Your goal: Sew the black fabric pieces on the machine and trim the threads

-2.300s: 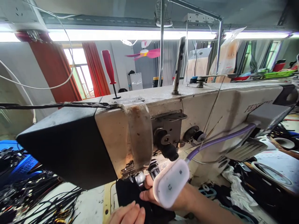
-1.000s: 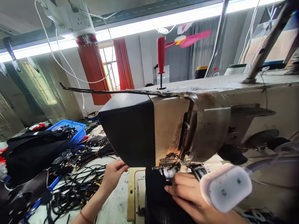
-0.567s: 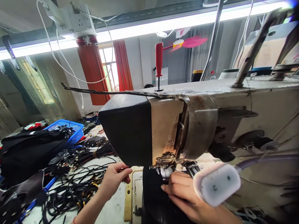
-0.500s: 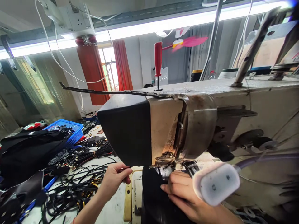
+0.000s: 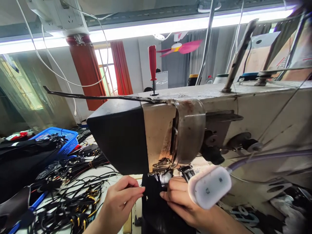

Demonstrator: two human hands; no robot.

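Black fabric (image 5: 153, 208) lies on the bed of a sewing machine (image 5: 158, 139), running under the needle area and the metal presser foot (image 5: 166, 178). My right hand (image 5: 181, 200) rests on this fabric just in front of the foot, fingers bent together and thumb pressing the cloth. At the fabric's left edge is my left hand (image 5: 124, 198), its thumb and fingertips pinched together; whatever sits between them is too small to make out. A small white speck shows on the cloth beside those fingertips. A white lamp (image 5: 211, 188) partly covers my right hand and wrist.
Tangled black cables (image 5: 70, 201) cover the table at the left, near a blue basket (image 5: 69, 139) and a dark cloth pile (image 5: 21, 159). A red-handled screwdriver (image 5: 152, 63) stands upright on the machine head. Behind it a pink fan (image 5: 187, 47) hangs.
My left hand has moved right, from beside the machine bed to the fabric's left edge. My right hand stays on the cloth by the foot. The view has shifted slightly right.
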